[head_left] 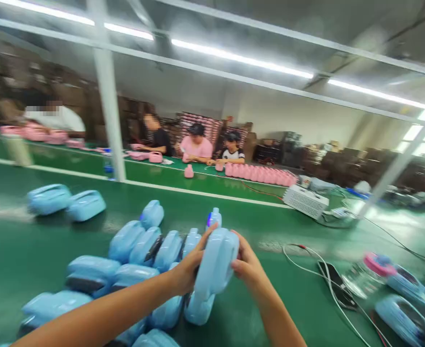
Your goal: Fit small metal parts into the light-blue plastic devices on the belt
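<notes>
Between my two hands is a glossy light-blue plastic housing (pixel 217 262) with a ridge along its top, lifted off the green tabletop. My left hand (pixel 190 267) grips its left side, the fingers partly hidden behind it. From the right, my right hand (pixel 247 262) presses thumb and fingers against its edge. Just below the held piece sits another blue housing (pixel 199 311). To the left, several similar blue housings (pixel 136 241) stand in loose rows, some showing dark undersides. Behind my hands stands a small blue piece (pixel 215 217) with a bright blue-violet spot.
A phone (pixel 337 284), white cables (pixel 330 274), a clear jar with a pink lid (pixel 367 272) and more blue housings (pixel 400 315) lie at right. A white metal box (pixel 305 201) sits beyond. A white post (pixel 107 96) rises at left. Across the table, several people handle pink housings (pixel 259 173).
</notes>
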A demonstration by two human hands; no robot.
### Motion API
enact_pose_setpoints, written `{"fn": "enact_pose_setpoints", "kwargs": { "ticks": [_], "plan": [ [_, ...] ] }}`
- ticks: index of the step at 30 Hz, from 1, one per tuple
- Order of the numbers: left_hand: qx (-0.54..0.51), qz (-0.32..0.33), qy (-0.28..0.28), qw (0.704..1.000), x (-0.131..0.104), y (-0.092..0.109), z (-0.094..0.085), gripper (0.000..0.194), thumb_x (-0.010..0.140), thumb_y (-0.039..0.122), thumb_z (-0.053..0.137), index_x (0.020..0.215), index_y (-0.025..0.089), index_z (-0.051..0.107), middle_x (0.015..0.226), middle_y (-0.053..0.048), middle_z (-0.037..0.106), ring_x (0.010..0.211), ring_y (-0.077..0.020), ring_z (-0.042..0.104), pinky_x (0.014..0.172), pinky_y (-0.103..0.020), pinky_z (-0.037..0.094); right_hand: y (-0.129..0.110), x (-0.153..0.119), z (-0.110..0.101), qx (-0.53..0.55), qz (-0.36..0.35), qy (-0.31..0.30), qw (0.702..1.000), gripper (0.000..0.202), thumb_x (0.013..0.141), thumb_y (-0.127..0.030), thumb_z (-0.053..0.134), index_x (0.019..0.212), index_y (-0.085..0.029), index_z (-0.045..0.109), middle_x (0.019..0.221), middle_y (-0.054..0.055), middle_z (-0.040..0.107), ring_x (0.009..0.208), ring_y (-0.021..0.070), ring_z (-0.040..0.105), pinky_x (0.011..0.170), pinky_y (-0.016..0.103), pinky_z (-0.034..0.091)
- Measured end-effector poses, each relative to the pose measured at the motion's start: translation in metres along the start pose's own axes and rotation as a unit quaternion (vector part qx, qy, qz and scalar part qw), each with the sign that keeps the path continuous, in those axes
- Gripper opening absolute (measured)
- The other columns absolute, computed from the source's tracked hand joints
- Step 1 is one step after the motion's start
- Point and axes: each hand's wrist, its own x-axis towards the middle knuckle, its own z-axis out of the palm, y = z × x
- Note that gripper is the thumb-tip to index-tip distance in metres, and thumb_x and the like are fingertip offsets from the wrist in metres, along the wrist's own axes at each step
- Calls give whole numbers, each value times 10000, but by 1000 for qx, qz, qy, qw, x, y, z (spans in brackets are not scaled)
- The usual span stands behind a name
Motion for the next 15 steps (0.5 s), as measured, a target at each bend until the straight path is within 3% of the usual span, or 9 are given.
{"fn": "enact_pose_setpoints", "kwargs": {
  "ticks": [3, 5, 8, 11, 15],
  "plan": [
    [-22, -20, 18, 999, 4, -8, -17, 882, 666, 572, 622, 1435, 386, 231, 1334, -1, 534, 1146, -302, 550, 906, -355, 482, 3, 11, 8, 170, 1, 36, 985, 886, 411, -479, 793, 1177, -301, 385, 1031, 20, 546, 871, 237, 535, 759, 323, 435],
    [15, -34, 44, 998, 4, -9, -23, 853, 697, 568, 602, 1433, 405, 202, 1369, 8, 492, 1175, -301, 524, 892, -337, 477, 5, 12, 11, 216, -4, 28, 976, 800, 457, -418, 796, 1153, -285, 422, 978, -5, 538, 863, 205, 523, 774, 299, 424],
    [40, -62, 69, 995, 5, -6, -25, 896, 669, 609, 612, 1427, 411, 176, 1379, -3, 470, 1145, -311, 533, 870, -346, 477, 8, 11, 8, 252, -3, 14, 968, 757, 512, -373, 795, 1170, -250, 439, 961, -9, 522, 868, 180, 516, 784, 273, 423],
    [42, -114, 81, 989, 9, -5, -26, 1043, 552, 618, 699, 1421, 393, 167, 1282, -34, 539, 1041, -331, 582, 799, -381, 493, 11, 11, 2, 266, 21, -10, 964, 822, 484, -339, 841, 1183, -233, 421, 997, 5, 510, 889, 181, 522, 771, 270, 444],
    [40, -86, 48, 994, 11, -9, -31, 1146, 416, 513, 824, 1399, 369, 252, 1235, -64, 562, 1004, -345, 593, 778, -390, 505, 11, 11, -1, 259, 27, -31, 965, 869, 481, -372, 878, 1195, -244, 400, 1060, 20, 501, 930, 186, 522, 784, 282, 453]
  ]
}}
